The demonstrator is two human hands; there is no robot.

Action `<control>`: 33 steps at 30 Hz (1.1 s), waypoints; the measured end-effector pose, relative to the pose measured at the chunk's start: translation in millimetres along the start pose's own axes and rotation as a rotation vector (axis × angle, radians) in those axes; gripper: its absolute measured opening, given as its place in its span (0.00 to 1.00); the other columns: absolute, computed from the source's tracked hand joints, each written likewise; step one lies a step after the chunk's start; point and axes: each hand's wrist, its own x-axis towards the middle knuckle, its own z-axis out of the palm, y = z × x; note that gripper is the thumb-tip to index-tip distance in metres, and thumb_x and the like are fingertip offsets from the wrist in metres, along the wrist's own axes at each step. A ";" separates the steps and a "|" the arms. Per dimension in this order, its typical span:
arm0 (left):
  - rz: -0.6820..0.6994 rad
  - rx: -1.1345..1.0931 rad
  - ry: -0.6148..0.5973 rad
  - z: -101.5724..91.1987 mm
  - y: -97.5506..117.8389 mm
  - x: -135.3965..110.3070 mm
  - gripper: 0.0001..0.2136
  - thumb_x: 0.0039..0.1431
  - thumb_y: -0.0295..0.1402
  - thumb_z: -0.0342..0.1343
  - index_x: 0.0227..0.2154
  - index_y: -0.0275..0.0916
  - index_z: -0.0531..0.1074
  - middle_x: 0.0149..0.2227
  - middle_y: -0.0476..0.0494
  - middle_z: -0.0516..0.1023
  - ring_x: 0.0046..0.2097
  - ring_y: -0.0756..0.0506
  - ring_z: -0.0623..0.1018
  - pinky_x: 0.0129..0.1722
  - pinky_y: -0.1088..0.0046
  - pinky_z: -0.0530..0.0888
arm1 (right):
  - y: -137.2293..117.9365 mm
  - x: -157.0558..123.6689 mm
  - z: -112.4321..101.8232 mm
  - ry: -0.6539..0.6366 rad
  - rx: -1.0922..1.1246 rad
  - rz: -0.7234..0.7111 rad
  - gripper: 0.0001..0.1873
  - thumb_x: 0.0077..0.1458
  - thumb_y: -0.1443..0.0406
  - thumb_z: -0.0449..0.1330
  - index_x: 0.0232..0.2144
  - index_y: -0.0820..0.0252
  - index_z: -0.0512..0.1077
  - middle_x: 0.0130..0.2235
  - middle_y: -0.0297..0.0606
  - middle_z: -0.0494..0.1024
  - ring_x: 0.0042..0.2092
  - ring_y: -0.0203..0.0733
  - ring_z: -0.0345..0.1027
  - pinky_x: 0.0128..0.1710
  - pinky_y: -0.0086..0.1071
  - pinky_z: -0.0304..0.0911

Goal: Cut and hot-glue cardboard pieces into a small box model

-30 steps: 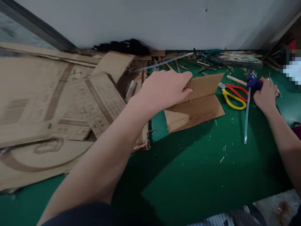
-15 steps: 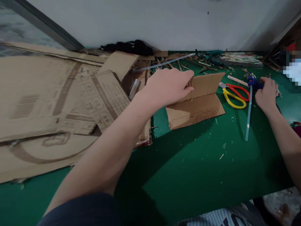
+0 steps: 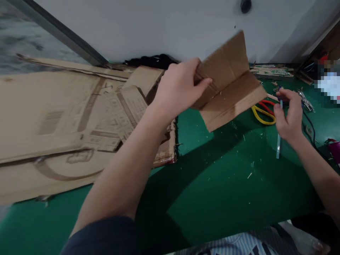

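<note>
Obscuring scissors [image 3: 262, 122] partly: folded cardboard [image 3: 233, 90]

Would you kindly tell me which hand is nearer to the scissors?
Right. The right hand is just right of the scissors; the left hand is farther away on their left, gripping folded cardboard.

Print [image 3: 50, 123] on cardboard sheets [image 3: 23, 102] — blurred, marks [image 3: 261, 249] on striped cloth [image 3: 236, 242] — unreadable

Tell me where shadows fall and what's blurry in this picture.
Head view: a broad shadow darkens the green table below the folded cardboard; head view: print on the flat cardboard looks soft; head view: blocky pixels cover a patch at the right edge.
</note>
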 end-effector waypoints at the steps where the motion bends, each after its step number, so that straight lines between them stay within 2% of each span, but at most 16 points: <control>1: -0.018 -0.088 0.097 6.6 -5.7 1.2 0.08 0.64 0.36 0.60 0.36 0.40 0.67 0.38 0.44 0.80 0.50 0.37 0.79 0.55 0.58 0.75 | -7.1 -0.7 1.9 0.002 0.087 0.037 0.25 0.66 0.56 0.45 0.62 0.55 0.57 0.61 0.54 0.68 0.61 0.56 0.65 0.56 0.57 0.64; 3: -0.014 -0.304 0.305 26.6 -18.6 0.8 0.08 0.64 0.35 0.61 0.40 0.41 0.68 0.43 0.45 0.81 0.51 0.38 0.79 0.53 0.60 0.76 | -18.8 0.3 8.7 -0.004 0.284 0.059 0.27 0.65 0.55 0.47 0.64 0.53 0.53 0.61 0.52 0.67 0.61 0.54 0.66 0.53 0.53 0.68; 5: -0.044 -0.484 0.424 49.9 -29.6 -5.4 0.07 0.65 0.35 0.57 0.45 0.42 0.69 0.47 0.44 0.81 0.52 0.40 0.79 0.53 0.61 0.78 | -28.7 3.4 18.8 -0.057 0.434 0.082 0.30 0.63 0.53 0.52 0.64 0.50 0.53 0.59 0.50 0.67 0.58 0.54 0.68 0.49 0.51 0.72; 9: -0.141 -0.580 0.497 84.3 -38.5 -31.0 0.09 0.66 0.37 0.56 0.47 0.43 0.69 0.49 0.40 0.80 0.52 0.39 0.79 0.55 0.57 0.77 | -46.7 9.8 45.1 -0.232 0.619 0.221 0.37 0.59 0.52 0.60 0.66 0.48 0.53 0.59 0.51 0.66 0.52 0.56 0.71 0.37 0.49 0.75; 11: -0.135 -0.578 0.506 93.1 -39.5 -42.7 0.10 0.66 0.39 0.55 0.47 0.44 0.68 0.50 0.39 0.79 0.54 0.39 0.78 0.58 0.55 0.75 | -52.2 11.6 57.9 -0.280 0.657 0.246 0.38 0.58 0.53 0.61 0.66 0.50 0.53 0.59 0.53 0.65 0.50 0.56 0.73 0.38 0.50 0.76; 14: -0.057 -0.596 0.504 101.0 -41.7 -51.7 0.14 0.66 0.45 0.54 0.48 0.44 0.67 0.50 0.38 0.80 0.56 0.38 0.78 0.61 0.54 0.73 | -51.7 14.4 69.9 -0.307 0.663 0.230 0.37 0.57 0.59 0.61 0.65 0.55 0.55 0.60 0.54 0.65 0.46 0.53 0.75 0.42 0.52 0.76; 17: -0.018 -0.630 0.499 105.9 -44.5 -53.5 0.19 0.65 0.51 0.54 0.51 0.44 0.67 0.52 0.36 0.79 0.57 0.38 0.78 0.61 0.55 0.74 | -43.5 18.4 70.8 -0.332 0.645 0.197 0.34 0.56 0.60 0.62 0.62 0.57 0.58 0.57 0.52 0.69 0.43 0.51 0.76 0.45 0.53 0.75; 20: -0.043 -0.622 0.488 108.6 -46.4 -54.2 0.21 0.64 0.53 0.55 0.50 0.43 0.68 0.50 0.35 0.80 0.55 0.37 0.80 0.59 0.55 0.76 | -36.0 22.0 66.4 -0.346 0.546 0.116 0.24 0.57 0.60 0.61 0.55 0.57 0.64 0.50 0.48 0.75 0.42 0.51 0.76 0.46 0.53 0.73; 24: -0.071 -0.570 0.459 110.6 -47.9 -54.8 0.23 0.64 0.55 0.53 0.50 0.43 0.68 0.50 0.35 0.80 0.56 0.37 0.79 0.60 0.55 0.75 | -33.0 21.6 65.2 -0.319 0.401 0.026 0.14 0.58 0.61 0.60 0.46 0.57 0.69 0.43 0.46 0.79 0.42 0.53 0.75 0.45 0.50 0.70; 27: -0.078 -0.544 0.456 112.3 -47.9 -53.8 0.25 0.63 0.56 0.53 0.54 0.43 0.67 0.53 0.34 0.79 0.59 0.36 0.78 0.62 0.55 0.74 | -32.6 16.7 69.0 -0.361 0.368 0.000 0.06 0.60 0.60 0.58 0.37 0.55 0.67 0.37 0.44 0.78 0.40 0.51 0.73 0.41 0.47 0.68; 29: -0.089 -0.541 0.452 113.1 -47.1 -52.9 0.25 0.63 0.55 0.54 0.53 0.42 0.67 0.54 0.33 0.78 0.59 0.36 0.78 0.62 0.54 0.75 | -32.3 12.5 72.1 -0.383 0.350 -0.027 0.07 0.61 0.60 0.56 0.32 0.54 0.63 0.34 0.42 0.76 0.38 0.49 0.71 0.39 0.45 0.65; 33: -0.086 -0.565 0.418 113.1 -44.4 -51.9 0.21 0.64 0.53 0.53 0.51 0.43 0.69 0.54 0.33 0.78 0.59 0.36 0.78 0.62 0.55 0.75 | -32.4 5.6 76.9 -0.367 0.338 -0.083 0.09 0.63 0.60 0.54 0.31 0.54 0.59 0.34 0.41 0.72 0.36 0.47 0.67 0.38 0.42 0.62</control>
